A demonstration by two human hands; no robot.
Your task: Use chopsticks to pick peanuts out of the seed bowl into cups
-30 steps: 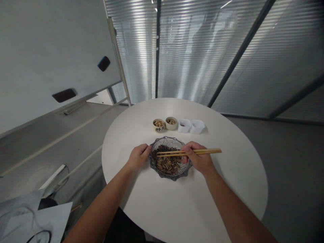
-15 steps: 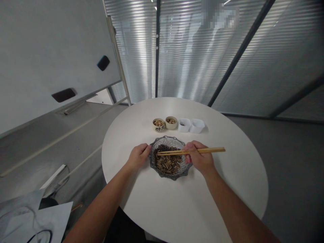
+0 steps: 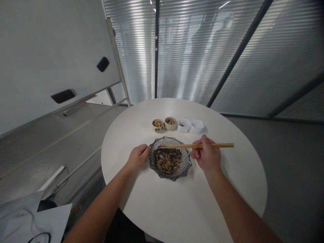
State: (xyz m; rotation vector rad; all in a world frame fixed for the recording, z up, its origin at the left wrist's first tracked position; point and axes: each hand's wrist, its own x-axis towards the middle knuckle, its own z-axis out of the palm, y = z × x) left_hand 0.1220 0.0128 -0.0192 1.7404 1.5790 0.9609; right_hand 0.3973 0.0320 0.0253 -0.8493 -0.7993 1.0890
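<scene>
A scalloped glass bowl (image 3: 187, 168) stands on the round white table, with many dark striped sunflower seeds (image 3: 168, 163) inside. My left hand (image 3: 138, 156) grips the bowl's left rim, thumb on top. In my right hand (image 3: 207, 156), to the right of the bowl, is a pair of wooden chopsticks (image 3: 183, 146). They lie nearly level across the bowl, tips close together over its far left part. A small dark piece seems to be at the tips, but it is too small to make out clearly.
Behind the bowl stand two small round cups, a left one (image 3: 158, 129) and a right one (image 3: 170, 127), holding pale nuts. Beside them are two white square cups; the left one (image 3: 183, 129) has dark bits inside, the other (image 3: 196, 128) is at right. A whiteboard (image 3: 63, 44) stands left.
My right hand has moved right and slightly up with the chopsticks, whose tips have risen from the seeds toward the bowl's far side. My left hand has stayed on the rim.
</scene>
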